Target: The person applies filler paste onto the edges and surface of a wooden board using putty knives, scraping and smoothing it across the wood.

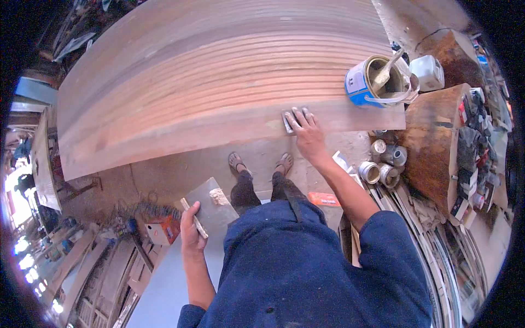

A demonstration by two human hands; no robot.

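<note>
My right hand (307, 131) presses a small flat scraper blade (287, 122) against the smooth front edge of a large wooden panel (219, 76) with long parallel grooves. Low on the left, my left hand (192, 229) grips the edge strip of a flat grey board (213, 202), which carries a lump of pale putty (219, 197). On the panel's right end stands an open blue-and-white can (358, 85) with a putty-smeared spatula (389, 66) in it.
A white plastic jug (427, 73) is beyond the can. Several used tins (369, 172) stand on the floor by a brown wooden slab (429, 142). An orange packet (323, 199) lies near my feet. Long strips lie at right; planks and an orange box (164, 232) at left.
</note>
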